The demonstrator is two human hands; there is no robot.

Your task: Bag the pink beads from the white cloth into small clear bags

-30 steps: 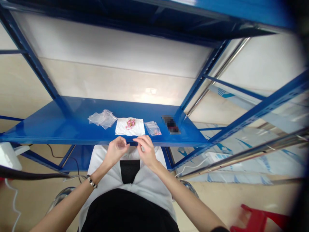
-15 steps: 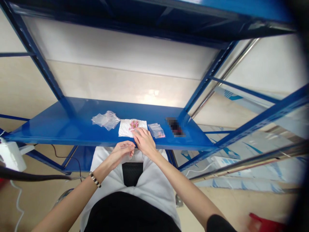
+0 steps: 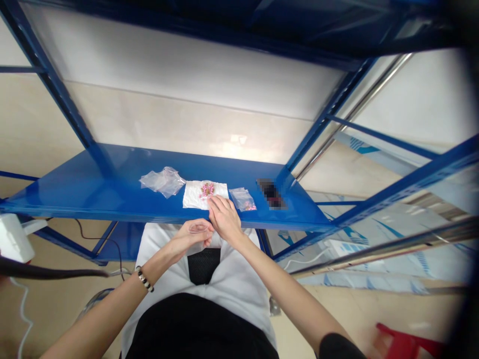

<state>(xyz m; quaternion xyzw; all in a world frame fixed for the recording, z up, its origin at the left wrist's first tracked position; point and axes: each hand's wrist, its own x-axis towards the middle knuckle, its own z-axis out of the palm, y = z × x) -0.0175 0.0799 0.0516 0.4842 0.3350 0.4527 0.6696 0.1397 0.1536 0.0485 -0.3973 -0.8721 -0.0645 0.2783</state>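
My left hand point(image 3: 195, 234) is closed around a clear plastic bag point(image 3: 198, 228), just in front of the shelf edge and above my lap. Its opening looks rounded. Close beside it, my right hand point(image 3: 225, 218) curls its fingers together over the front edge of a white paper sheet point(image 3: 192, 193); what lies under its fingertips is hidden. On the sheet sits a small heap of pink beads point(image 3: 207, 189) with some greenish-gold bits. A zip bag point(image 3: 243, 199) with a few pink beads inside lies to the right of the sheet.
Flat clear bags point(image 3: 163, 181) are spread left of the paper on the blue shelf point(image 3: 112, 174). A blurred-out dark object point(image 3: 272, 193) lies to the right. Blue uprights and an upper shelf point(image 3: 209, 37) frame the space. A red stool point(image 3: 404, 344) stands low at right.
My left hand has shifted slightly right, nearer my right hand, and the bag's mouth looks wider. My right hand stays by the paper's front edge. The view has tilted slightly.
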